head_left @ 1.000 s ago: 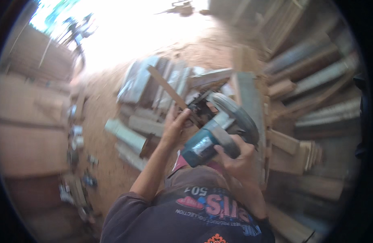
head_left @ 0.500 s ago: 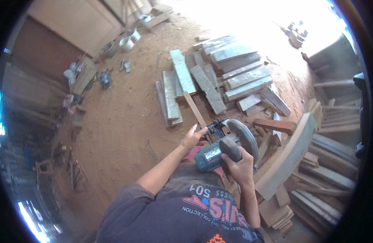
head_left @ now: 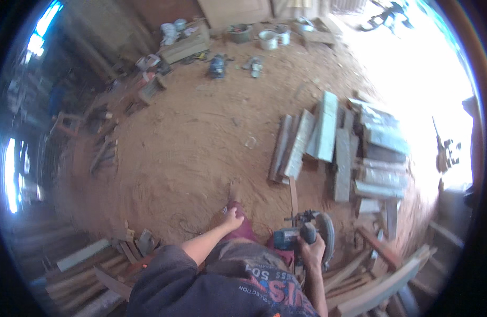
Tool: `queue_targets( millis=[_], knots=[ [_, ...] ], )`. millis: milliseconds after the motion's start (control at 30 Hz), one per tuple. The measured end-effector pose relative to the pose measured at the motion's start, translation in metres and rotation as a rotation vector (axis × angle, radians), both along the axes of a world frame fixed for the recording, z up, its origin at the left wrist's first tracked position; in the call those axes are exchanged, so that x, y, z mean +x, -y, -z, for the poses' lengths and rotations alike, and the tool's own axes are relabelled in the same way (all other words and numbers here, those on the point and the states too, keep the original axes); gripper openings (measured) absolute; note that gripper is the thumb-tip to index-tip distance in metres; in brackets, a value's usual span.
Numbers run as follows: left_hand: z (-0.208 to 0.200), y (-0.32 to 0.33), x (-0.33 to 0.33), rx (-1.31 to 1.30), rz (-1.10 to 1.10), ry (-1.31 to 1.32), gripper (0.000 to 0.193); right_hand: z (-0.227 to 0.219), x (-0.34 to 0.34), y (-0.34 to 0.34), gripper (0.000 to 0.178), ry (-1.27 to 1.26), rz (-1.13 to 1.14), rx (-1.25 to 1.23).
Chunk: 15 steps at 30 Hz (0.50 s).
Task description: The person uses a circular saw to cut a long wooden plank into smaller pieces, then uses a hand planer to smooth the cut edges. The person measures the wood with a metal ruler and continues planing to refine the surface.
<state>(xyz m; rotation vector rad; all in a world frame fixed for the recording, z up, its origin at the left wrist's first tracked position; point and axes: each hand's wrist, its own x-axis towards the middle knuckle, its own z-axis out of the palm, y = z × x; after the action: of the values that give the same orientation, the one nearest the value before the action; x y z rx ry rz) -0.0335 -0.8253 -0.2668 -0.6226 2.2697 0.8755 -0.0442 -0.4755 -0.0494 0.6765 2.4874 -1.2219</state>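
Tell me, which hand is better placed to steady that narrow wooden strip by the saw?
Probably the left hand: it seems empty, at the trouser leg, though apart from the wooden strip. The right hand is nearer but grips the saw.

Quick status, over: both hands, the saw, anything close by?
Right hand gripping circular saw. Left hand off the saw, at maroon trouser leg. Narrow wood strip juts ahead of saw, toward planks.

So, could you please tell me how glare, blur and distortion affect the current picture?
Head view: strong glare washes out the ground at upper right; head view: the left edge is dim and smeared; head view: the fisheye lens leaves black corners; head view: the circular saw and right hand look slightly soft but recognisable.
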Motion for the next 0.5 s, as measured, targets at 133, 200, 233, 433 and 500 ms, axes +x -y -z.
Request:
queue_targets(
  millis=[133, 200, 233, 433, 500],
  knots=[
    [0.024, 0.042, 0.0, -0.081, 0.072, 0.093, 0.09, 0.035, -0.053, 0.064, 0.037, 0.076, -0.098, -0.129],
    [0.028, 0.054, -0.017, 0.011, 0.051, 0.251, 0.098, 0.062, -0.085, 0.098, 0.038, 0.087, -0.139, -0.207],
    [0.026, 0.059, -0.025, 0.037, 0.07, 0.311, 0.101, 0.077, -0.102, 0.115, 0.038, 0.15, -0.147, -0.23],
    [0.013, 0.076, -0.057, 0.005, 0.239, 0.538, 0.114, 0.195, -0.203, 0.209, 0.035, 0.237, -0.284, -0.446],
    [0.017, 0.079, -0.058, -0.086, 0.3, 0.46, 0.118, 0.239, -0.241, 0.244, 0.035, 0.239, -0.329, -0.448]
  ],
)
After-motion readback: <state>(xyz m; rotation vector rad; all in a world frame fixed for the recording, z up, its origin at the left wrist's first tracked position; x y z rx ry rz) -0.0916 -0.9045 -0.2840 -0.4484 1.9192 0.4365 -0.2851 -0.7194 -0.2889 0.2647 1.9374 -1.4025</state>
